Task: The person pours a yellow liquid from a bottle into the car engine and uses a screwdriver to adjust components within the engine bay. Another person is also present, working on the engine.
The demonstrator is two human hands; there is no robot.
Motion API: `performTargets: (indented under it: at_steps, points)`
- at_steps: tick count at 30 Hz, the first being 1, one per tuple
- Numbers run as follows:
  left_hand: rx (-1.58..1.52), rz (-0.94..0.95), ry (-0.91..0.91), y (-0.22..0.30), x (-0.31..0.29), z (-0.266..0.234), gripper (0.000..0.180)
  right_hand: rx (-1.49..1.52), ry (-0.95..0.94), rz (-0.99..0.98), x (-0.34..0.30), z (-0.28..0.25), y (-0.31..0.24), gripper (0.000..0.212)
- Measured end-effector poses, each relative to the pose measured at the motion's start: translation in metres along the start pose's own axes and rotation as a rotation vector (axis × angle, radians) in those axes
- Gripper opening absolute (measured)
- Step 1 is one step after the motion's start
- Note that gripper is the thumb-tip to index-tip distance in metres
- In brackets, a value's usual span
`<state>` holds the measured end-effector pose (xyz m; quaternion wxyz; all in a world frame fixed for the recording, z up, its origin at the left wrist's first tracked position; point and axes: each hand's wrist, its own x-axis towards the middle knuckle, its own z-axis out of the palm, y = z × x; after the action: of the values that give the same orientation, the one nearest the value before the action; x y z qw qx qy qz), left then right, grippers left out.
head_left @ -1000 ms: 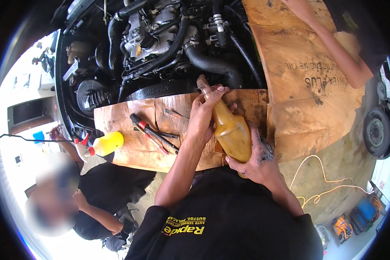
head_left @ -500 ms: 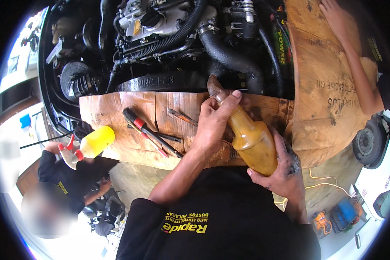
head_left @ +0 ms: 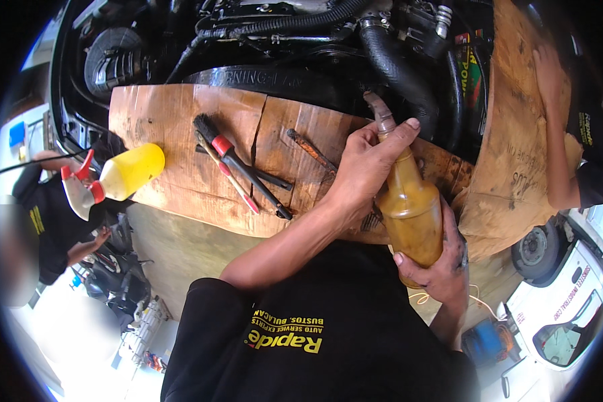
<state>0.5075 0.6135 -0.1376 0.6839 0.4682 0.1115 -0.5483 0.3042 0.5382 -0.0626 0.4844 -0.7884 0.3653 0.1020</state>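
Observation:
Both my hands hold one yellowish-brown plastic bottle (head_left: pixel 414 224) with a long neck and a bent, grimy spout. My left hand (head_left: pixel 368 161) is closed round the neck just below the spout, its thumb lying along the side. Lower down, my right hand (head_left: pixel 442 264) wraps the wide body from the right; its back is smeared with black grease. The bottle tilts, with its spout pointing up toward the engine bay (head_left: pixel 301 53). To the left of my left hand, a thin dirty brush (head_left: pixel 311 151) lies on brown cardboard (head_left: pixel 174 187).
A black-and-red brush (head_left: pixel 231 154) and a thinner red-tipped brush (head_left: pixel 228 175) lie on the cardboard. At left is a spray bottle (head_left: pixel 130 172) with yellow liquid, near another person (head_left: pixel 53 214). A second person's arm (head_left: pixel 556 127) rests by the cardboard at right. A black hose (head_left: pixel 395 60) runs above the spout.
The view has shifted, so the engine bay sits higher and the cardboard is turned. The bottle stands more upright, still in both hands.

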Motion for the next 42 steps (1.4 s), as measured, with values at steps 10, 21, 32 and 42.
performTargets:
  at_steps: [10,21,32,42]
  points:
    - [-0.093,0.007,-0.082,0.004,-0.006,-0.003,0.033,-0.045,0.08,-0.052,-0.006,0.014,-0.008,0.109]
    - [-0.071,0.04,-0.088,0.005,-0.004,-0.001,0.032,-0.016,0.127,-0.084,-0.007,0.017,-0.001,0.108]
    - [-0.066,0.013,-0.079,0.007,-0.007,-0.002,0.036,-0.049,0.108,-0.062,-0.005,0.016,-0.004,0.109]
    - [-0.01,0.079,-0.11,0.007,-0.023,0.001,0.038,0.066,0.131,-0.12,-0.019,0.026,0.003,0.104]
